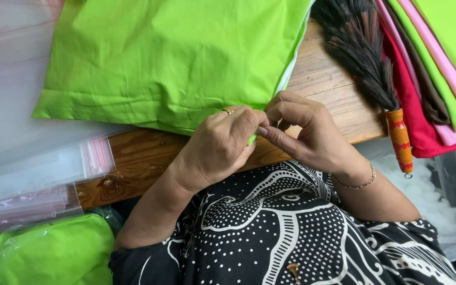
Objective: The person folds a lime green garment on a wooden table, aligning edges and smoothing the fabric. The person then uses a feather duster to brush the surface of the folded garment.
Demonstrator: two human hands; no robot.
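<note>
Observed: a bright green cushion cover (164,58), filled and plump, lies flat on the wooden table (339,100). Its long axis runs roughly left to right across the view, tilted slightly, with the near long edge facing the person and the right-hand corner pointing down towards the hands.

Left hand (220,145): fingers curled tight, thumb and forefinger pinched together on the near edge of the cover, close to that corner. A small sliver of green shows below the knuckles. A ring sits on one finger.

Right hand (307,134): fingertips drawn together in a fine pinch, touching the left hand's fingertips at the same spot on the edge. What the grip holds there is too small to tell; no needle or thread can be made out.

Progress, as a judgement: the cover looks already stuffed and largely closed, since a white lining shows only along the right edge. The work appears confined to the last small stretch at the corner, so most is done and a short finishing stage is left.

Surroundings: clear plastic bags with pink strips (38,169) lie at the left; another green piece in plastic (43,253) sits at lower left. A feather duster with an orange handle (381,79) rests at the right, beside stacked folded fabrics in pink, red, brown and green (439,68).
</note>
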